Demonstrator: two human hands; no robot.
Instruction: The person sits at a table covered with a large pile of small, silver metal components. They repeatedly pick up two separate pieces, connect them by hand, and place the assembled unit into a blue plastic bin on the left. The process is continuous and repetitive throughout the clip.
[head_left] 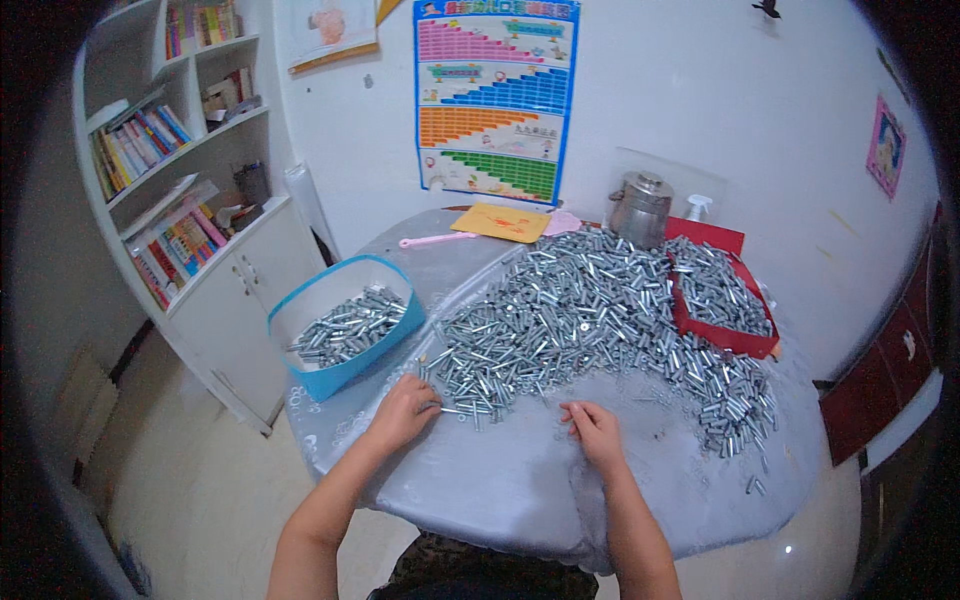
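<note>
A large heap of silver metal bolts (pixel 590 315) spreads over a round table under a grey plastic cover (pixel 520 490). My left hand (pixel 404 410) rests at the heap's near left edge, fingers closed on a single bolt (pixel 452 409) that sticks out to the right. My right hand (pixel 592 428) lies on the cover just in front of the heap, fingers curled; whether it holds anything small I cannot tell. A blue and white bin (pixel 345 322) with several bolts inside stands left of the heap.
A red box (pixel 730 338) full of bolts sits at the right of the heap. Behind it stand a metal pot (pixel 640 208), a spray bottle (pixel 697 207), an orange sheet (pixel 502 222) and a pink utensil (pixel 438 239). White bookshelves (pixel 190 170) line the left wall.
</note>
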